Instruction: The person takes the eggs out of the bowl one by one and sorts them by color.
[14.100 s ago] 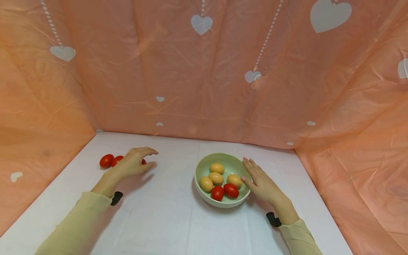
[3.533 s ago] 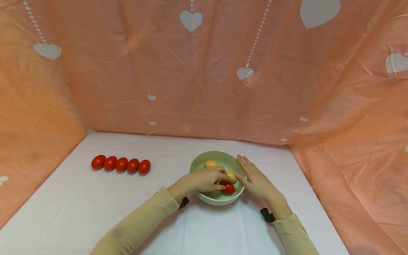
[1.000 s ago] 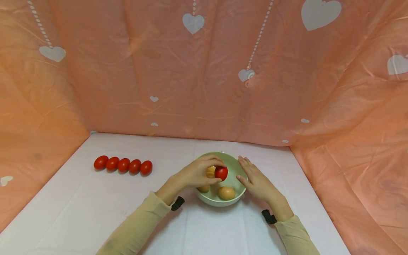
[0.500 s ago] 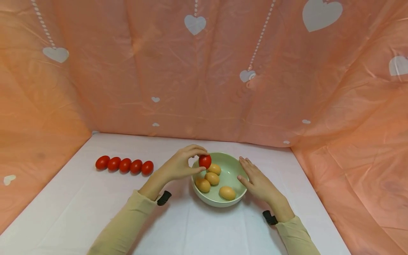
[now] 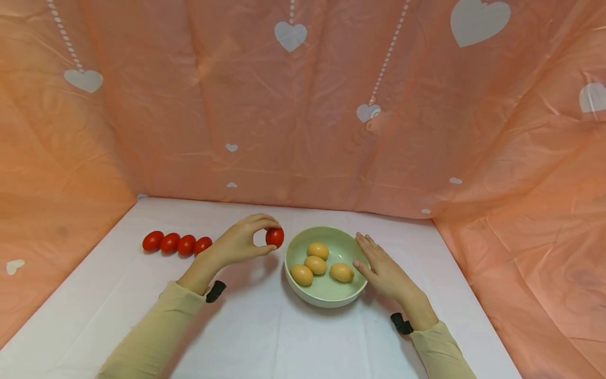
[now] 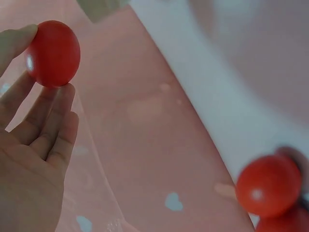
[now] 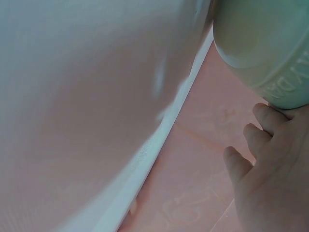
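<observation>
My left hand [image 5: 239, 242] pinches a smooth red egg [image 5: 274, 238] between thumb and fingers, held above the white cloth just left of the bowl. In the left wrist view the fingertips touch its side and underside. A pale green bowl [image 5: 326, 303] holds several yellowish eggs [image 5: 315, 265], three grouped on its left side and one apart. My right hand [image 5: 385, 271] lies along the bowl's right rim with straight fingers. The right wrist view shows those fingers against the bowl's outer wall [image 7: 270, 58]. A row of red eggs [image 5: 169, 242] lies left, its right end hidden by my left hand.
White cloth [image 5: 246, 326] covers the table. Orange-pink sheets with white hearts [image 5: 291, 36] stand up behind it and along both sides. A dark wrist camera [image 5: 215, 291] sits below my left wrist, another [image 5: 401, 323] by my right.
The left hand has lifted the red egg out of the bowl and carried it left past the rim. Earlier, red eggs lay among the yellowish ones. The right hand has stayed at the bowl.
</observation>
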Available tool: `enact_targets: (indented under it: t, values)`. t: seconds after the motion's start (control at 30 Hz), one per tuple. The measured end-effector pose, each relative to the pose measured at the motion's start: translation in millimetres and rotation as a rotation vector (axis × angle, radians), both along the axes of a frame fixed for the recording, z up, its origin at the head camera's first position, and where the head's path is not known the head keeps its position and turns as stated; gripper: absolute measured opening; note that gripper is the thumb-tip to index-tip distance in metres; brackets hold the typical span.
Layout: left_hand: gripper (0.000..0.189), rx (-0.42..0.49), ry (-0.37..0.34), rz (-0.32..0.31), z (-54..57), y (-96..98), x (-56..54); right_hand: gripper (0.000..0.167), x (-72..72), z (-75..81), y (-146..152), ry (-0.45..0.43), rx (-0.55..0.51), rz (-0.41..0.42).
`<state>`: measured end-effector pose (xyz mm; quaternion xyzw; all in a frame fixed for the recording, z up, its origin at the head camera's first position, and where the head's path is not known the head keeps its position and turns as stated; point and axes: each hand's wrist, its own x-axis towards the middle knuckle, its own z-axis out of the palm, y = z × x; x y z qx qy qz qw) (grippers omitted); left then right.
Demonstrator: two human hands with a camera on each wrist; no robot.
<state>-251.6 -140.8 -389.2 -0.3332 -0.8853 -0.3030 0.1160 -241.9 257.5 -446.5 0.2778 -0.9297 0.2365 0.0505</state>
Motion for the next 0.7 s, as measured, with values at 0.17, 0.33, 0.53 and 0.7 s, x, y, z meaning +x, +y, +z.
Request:
enact_targets:
  t: [0.17, 0.33, 0.53, 0.7]
  values:
    - [0.044, -0.098, -0.014, 0.030, -4.3, -17.1, -1.7, 0.071, -0.7, -1.0, 0, 0.003, 0.001, 0.001]
    - [0.039, -0.175, -0.048, 0.049, -10.1, -33.4, -3.2, 0.071, -0.3, 0.1, 0, 0.001, 0.000, 0.002]
    - [0.036, -0.247, -0.064, 0.082, -18.7, -49.5, -4.6, 0.070, -0.6, 0.4, 0, 0.007, 0.002, 0.005]
    - [0.036, -0.287, -0.069, 0.094, -25.2, -59.0, -6.0, 0.070, -0.9, -0.3, 0, 0.001, 0.002, 0.003]
